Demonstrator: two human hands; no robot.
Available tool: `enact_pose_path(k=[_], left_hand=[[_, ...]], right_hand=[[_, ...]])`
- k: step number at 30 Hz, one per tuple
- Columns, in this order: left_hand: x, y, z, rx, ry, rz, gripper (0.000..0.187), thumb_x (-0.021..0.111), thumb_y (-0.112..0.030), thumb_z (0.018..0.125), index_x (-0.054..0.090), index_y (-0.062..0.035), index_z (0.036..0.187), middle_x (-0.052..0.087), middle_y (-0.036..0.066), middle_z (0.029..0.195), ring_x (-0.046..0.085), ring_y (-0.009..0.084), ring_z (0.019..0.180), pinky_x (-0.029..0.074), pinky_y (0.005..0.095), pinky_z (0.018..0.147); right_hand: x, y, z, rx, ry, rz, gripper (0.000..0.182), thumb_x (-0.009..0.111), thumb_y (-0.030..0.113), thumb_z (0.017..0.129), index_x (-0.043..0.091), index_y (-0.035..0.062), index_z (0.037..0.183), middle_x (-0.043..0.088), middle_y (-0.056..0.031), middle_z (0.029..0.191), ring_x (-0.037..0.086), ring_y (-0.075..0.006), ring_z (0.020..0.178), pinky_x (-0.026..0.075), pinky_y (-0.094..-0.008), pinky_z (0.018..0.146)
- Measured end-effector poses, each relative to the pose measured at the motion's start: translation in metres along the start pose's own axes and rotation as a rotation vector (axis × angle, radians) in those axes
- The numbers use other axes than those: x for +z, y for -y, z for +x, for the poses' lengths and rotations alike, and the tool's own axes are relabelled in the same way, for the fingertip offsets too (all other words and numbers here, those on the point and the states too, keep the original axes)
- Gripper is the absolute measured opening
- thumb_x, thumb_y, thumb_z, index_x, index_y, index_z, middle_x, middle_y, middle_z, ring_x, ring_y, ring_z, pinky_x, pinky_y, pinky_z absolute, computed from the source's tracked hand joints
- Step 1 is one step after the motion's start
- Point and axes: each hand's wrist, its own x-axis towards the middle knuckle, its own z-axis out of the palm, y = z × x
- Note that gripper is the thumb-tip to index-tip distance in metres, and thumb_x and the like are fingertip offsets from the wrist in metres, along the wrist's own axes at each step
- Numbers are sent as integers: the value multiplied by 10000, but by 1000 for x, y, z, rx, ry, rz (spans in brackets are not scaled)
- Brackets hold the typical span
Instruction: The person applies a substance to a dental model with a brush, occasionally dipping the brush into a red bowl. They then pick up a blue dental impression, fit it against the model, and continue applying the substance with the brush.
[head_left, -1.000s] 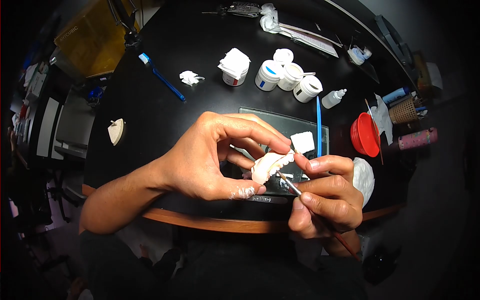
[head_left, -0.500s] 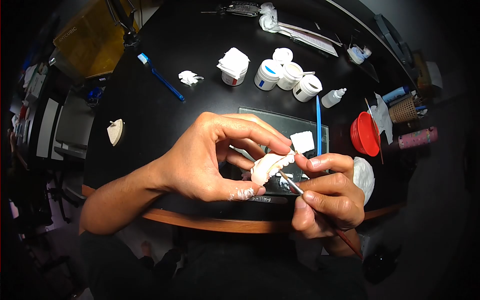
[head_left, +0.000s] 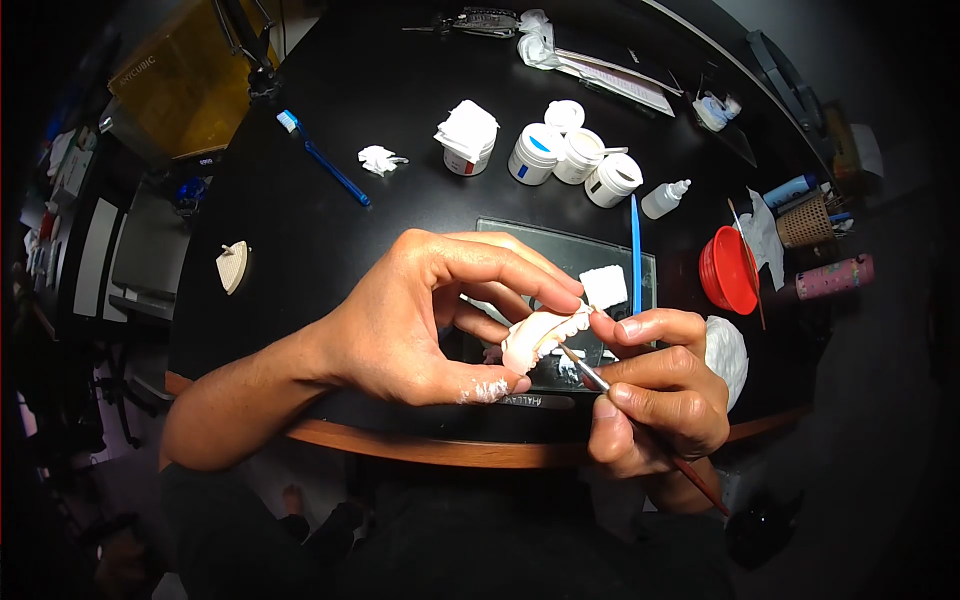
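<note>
A pale pink denture (head_left: 532, 336) with a row of teeth along its right side is held by its ends between the thumb and fingers of my left hand (head_left: 420, 315). White powdery smears mark that thumb. My right hand (head_left: 660, 385) grips a fine paintbrush (head_left: 597, 377) with a metal collar and a dark red handle, its tip right at the teeth. The right index fingertip meets the denture's upper end. Beneath both hands lies a glass slab (head_left: 510, 232), partly hidden, with a folded white pad (head_left: 603, 287) and dabs of white paste (head_left: 570, 365) on it.
White jars (head_left: 538, 153) stand behind the slab, beside a dropper bottle (head_left: 665, 199). To the right are a red bowl (head_left: 727, 270) with a thin brush leaning on it and a blue stick (head_left: 636, 255). A blue toothbrush (head_left: 325, 160) and a beige model piece (head_left: 232, 266) lie left.
The brush tip has shifted very slightly at the teeth, and the denture is tilted a little differently. Both hands keep their hold; the whole view has moved marginally.
</note>
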Motion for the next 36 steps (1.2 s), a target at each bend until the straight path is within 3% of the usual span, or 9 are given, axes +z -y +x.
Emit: enact_pose_path(k=[25, 31, 36], left_hand=[[-2, 2, 0, 18, 12, 44, 517, 839, 85, 722, 685, 73, 1215, 600, 260, 1338, 658, 295, 1202, 653, 344, 917], [1, -5, -1, -159, -52, -68, 495, 829, 108, 752, 627, 72, 1202, 567, 266, 1365, 669, 298, 1189, 643, 363, 947], [2, -1, 0, -132, -129, -170, 463, 810, 130, 780, 533, 28, 1136, 516, 288, 1410, 670, 334, 1196, 642, 409, 963]], right_hand=[[0, -3, -1, -7, 8, 33, 205, 729, -68, 737, 653, 15, 907, 702, -108, 818, 679, -330, 1018, 643, -441, 871], [-1, -13, -4, 6, -126, 93, 200, 697, -55, 793, 613, 11, 962, 661, -112, 810, 623, -331, 1051, 646, -451, 878], [-10, -22, 0, -17, -277, -2, 200, 621, -72, 855, 560, -13, 1036, 663, -120, 844, 576, -243, 993, 506, -356, 900]])
